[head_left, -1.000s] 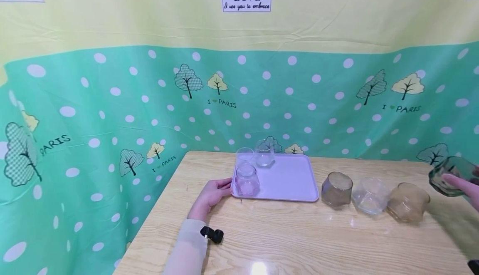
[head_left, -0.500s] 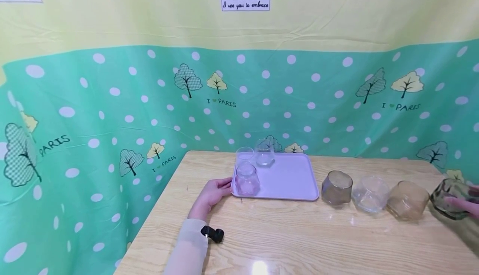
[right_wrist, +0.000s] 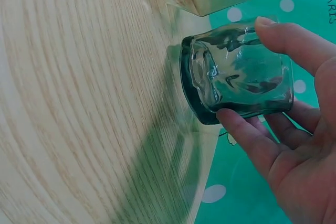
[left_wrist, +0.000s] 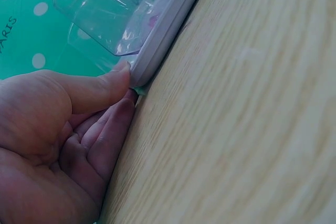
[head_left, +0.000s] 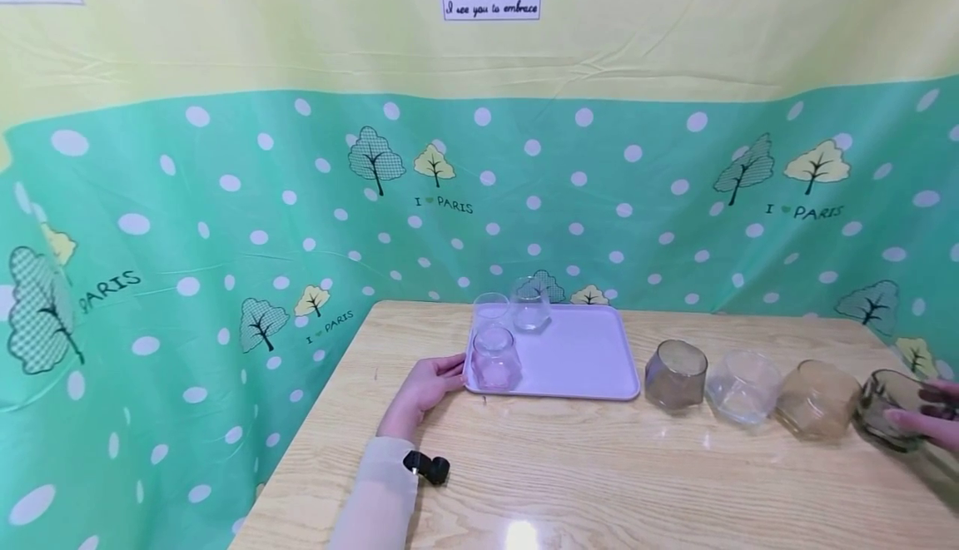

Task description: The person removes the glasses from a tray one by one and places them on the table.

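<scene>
In the head view my left hand [head_left: 423, 388] is at the near left corner of the lilac tray [head_left: 580, 359]. The left wrist view shows its thumb against the rim, with the fingers curled low beside the corner. Three glasses stand on the tray's left side: a pinkish one [head_left: 496, 371] in front, two clear tumblers [head_left: 530, 317] behind. At the far right, my right hand [right_wrist: 302, 156] grips a green glass tumbler [right_wrist: 239, 74], thumb on one side and fingers on the other. Its thick base is close to the table, right beside an amber glass [head_left: 815, 404].
A smoky brown glass [head_left: 676, 379] and a clear faceted glass [head_left: 744, 392] stand in a row with the amber one, right of the tray. The wooden table [head_left: 569, 475] ends at a green and yellow printed curtain [head_left: 629, 200] behind.
My right hand has lowered the green tumbler and brought it slightly left, up beside the amber glass. The left hand has stayed at the tray corner.
</scene>
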A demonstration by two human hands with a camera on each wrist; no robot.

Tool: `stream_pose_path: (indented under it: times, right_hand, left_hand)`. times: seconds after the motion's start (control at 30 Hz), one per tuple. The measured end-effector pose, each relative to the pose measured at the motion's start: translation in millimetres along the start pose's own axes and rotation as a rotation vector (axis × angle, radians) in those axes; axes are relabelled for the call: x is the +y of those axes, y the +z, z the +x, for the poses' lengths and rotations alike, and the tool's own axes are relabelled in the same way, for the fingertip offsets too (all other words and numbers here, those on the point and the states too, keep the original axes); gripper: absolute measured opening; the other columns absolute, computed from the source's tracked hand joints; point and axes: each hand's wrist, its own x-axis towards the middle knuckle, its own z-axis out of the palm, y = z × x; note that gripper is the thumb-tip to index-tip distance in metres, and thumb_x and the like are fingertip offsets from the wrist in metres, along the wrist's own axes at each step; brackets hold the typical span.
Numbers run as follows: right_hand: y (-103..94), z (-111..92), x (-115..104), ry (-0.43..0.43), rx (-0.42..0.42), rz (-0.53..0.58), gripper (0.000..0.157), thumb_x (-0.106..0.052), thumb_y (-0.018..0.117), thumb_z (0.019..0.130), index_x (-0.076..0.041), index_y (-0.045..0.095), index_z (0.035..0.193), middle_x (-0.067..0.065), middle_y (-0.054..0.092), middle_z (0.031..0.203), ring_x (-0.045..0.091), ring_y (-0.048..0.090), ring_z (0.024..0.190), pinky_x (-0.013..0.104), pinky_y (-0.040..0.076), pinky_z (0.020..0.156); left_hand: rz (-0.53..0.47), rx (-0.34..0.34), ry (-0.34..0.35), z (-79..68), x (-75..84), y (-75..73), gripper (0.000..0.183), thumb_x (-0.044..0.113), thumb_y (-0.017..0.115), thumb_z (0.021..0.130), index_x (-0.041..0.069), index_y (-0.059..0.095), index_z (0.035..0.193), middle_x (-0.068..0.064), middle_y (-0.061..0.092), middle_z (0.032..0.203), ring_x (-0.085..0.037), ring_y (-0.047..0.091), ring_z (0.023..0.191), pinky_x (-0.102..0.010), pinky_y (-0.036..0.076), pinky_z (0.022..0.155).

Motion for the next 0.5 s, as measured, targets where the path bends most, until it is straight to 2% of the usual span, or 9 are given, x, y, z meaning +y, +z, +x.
stream_pose_path:
  times: [0.07, 0.13, 0.23, 0.3, 0.37, 0.5]
  right_hand:
    - [3.2, 2.7, 3.1, -0.009, 0.015, 0.006, 0.1, -0.023, 0.081, 0.093, 0.011, 0.018, 0.164, 0.043, 0.027, 0.162, 0.065, 0.039, 0.137, 0.078, 0.046, 0.101]
    - [4.9, 3.2, 4.5, -0.026, 0.031, -0.01, 0.1, -0.022, 0.082, 0.092, 0.008, 0.021, 0.165, 0.041, 0.031, 0.162, 0.061, 0.045, 0.13, 0.073, 0.051, 0.098]
    - [5.2, 1.4, 2.4, -0.063, 0.037, -0.03, 0.1, -0.021, 0.084, 0.091, 0.006, 0.023, 0.165, 0.04, 0.034, 0.162, 0.06, 0.047, 0.126, 0.071, 0.053, 0.095]
    - [5.0, -2.1, -0.2, -0.071, 0.029, -0.032, 0.102, -0.022, 0.085, 0.09, 0.005, 0.022, 0.166, 0.039, 0.033, 0.163, 0.061, 0.047, 0.129, 0.072, 0.052, 0.098]
    - [5.4, -5.8, -3.1, -0.064, 0.015, -0.006, 0.104, -0.017, 0.084, 0.089, 0.005, 0.018, 0.166, 0.04, 0.029, 0.164, 0.066, 0.04, 0.137, 0.077, 0.047, 0.101]
    - [7.4, -10.3, -7.1, -0.038, 0.007, 0.003, 0.104, -0.009, 0.081, 0.088, 0.005, 0.015, 0.166, 0.04, 0.024, 0.165, 0.067, 0.036, 0.142, 0.078, 0.046, 0.102]
  left_hand:
    - [-0.009, 0.001, -0.006, -0.8, 0.4, -0.1, 0.048, 0.002, 0.076, 0.097, -0.006, 0.064, 0.143, -0.019, 0.068, 0.139, -0.034, 0.061, 0.136, -0.049, 0.04, 0.122]
    - [-0.008, 0.0, -0.004, -1.5, 0.7, -0.2, 0.048, 0.002, 0.076, 0.097, -0.006, 0.064, 0.143, -0.019, 0.068, 0.139, -0.034, 0.061, 0.136, -0.049, 0.04, 0.122]
    - [-0.005, -0.002, -0.006, -2.0, 1.0, -0.2, 0.049, 0.002, 0.076, 0.097, -0.006, 0.064, 0.143, -0.019, 0.068, 0.139, -0.035, 0.061, 0.136, -0.049, 0.04, 0.122]
    - [0.003, 0.0, -0.008, -2.1, 1.0, -0.4, 0.049, 0.002, 0.076, 0.097, -0.006, 0.064, 0.143, -0.019, 0.068, 0.139, -0.035, 0.061, 0.136, -0.049, 0.04, 0.121]
    - [0.006, -0.001, -0.009, -1.8, 0.7, -0.5, 0.049, 0.003, 0.076, 0.097, -0.006, 0.063, 0.143, -0.019, 0.068, 0.139, -0.034, 0.061, 0.135, -0.049, 0.041, 0.121]
    - [0.019, -0.005, -0.01, -0.8, 0.0, -1.1, 0.049, 0.004, 0.077, 0.097, -0.005, 0.064, 0.144, -0.018, 0.069, 0.139, -0.033, 0.061, 0.136, -0.049, 0.04, 0.122]
